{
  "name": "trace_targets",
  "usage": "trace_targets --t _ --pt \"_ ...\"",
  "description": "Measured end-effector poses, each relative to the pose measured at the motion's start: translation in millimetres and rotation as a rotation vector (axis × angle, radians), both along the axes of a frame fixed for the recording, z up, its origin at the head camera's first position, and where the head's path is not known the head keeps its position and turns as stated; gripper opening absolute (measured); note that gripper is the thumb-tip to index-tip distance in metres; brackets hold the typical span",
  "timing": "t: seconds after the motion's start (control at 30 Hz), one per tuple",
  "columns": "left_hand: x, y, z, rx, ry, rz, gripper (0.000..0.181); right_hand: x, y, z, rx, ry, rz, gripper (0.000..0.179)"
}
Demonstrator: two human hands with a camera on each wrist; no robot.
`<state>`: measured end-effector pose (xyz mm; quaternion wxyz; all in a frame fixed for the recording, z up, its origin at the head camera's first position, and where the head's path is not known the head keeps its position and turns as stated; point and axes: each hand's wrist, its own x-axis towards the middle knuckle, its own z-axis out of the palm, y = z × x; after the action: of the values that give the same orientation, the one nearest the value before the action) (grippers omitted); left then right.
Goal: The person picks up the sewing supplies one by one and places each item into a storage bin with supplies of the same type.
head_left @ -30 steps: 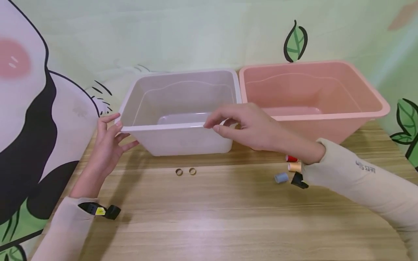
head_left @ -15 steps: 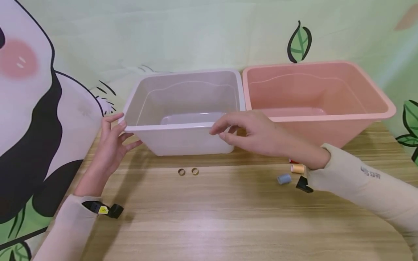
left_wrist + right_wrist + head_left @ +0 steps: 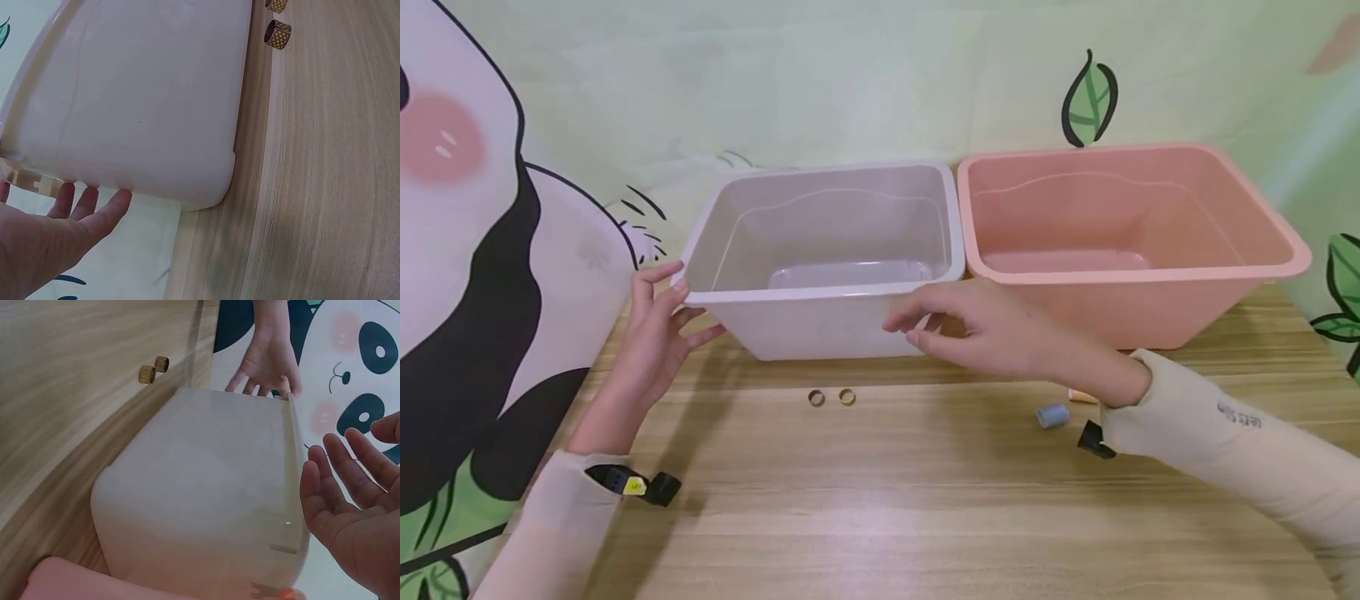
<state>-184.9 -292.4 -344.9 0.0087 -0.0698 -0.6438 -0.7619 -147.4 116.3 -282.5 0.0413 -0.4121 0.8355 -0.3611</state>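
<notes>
While the left hand (image 3: 647,346) touches the left end of the white bin (image 3: 820,329) with its fingers spread apart, the right hand (image 3: 992,329) holds nothing, its fingers loosely bent and its thumb apart from them, by that bin's near right corner; whether it touches the bin I cannot tell. The white bin stands on the left of the far part of the table (image 3: 850,500), just beside the pink bin (image 3: 1150,312) on the right. Two gold rings (image 3: 847,397) sit apart on the near side of the white bin, and a blue spool (image 3: 1053,416) lies farther right.
</notes>
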Motion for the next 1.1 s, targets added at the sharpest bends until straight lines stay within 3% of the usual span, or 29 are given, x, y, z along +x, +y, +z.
trace_targets --t 0.27,0.6,1.1 --pt "3.1 1.3 -0.6 0.01 -0.001 0.001 0.032 2.2 -2 -19.7 -0.026 0.004 0.049 0.021" --pt "2.6 3.7 -1.0 0.025 0.0 0.021 0.032 0.0 -5 -43.8 -0.007 0.157 0.091 0.025" --pt "1.6 4.8 -0.8 0.019 0.011 0.027 0.034 -2.5 -13 -63.1 0.063 0.18 0.097 0.028"
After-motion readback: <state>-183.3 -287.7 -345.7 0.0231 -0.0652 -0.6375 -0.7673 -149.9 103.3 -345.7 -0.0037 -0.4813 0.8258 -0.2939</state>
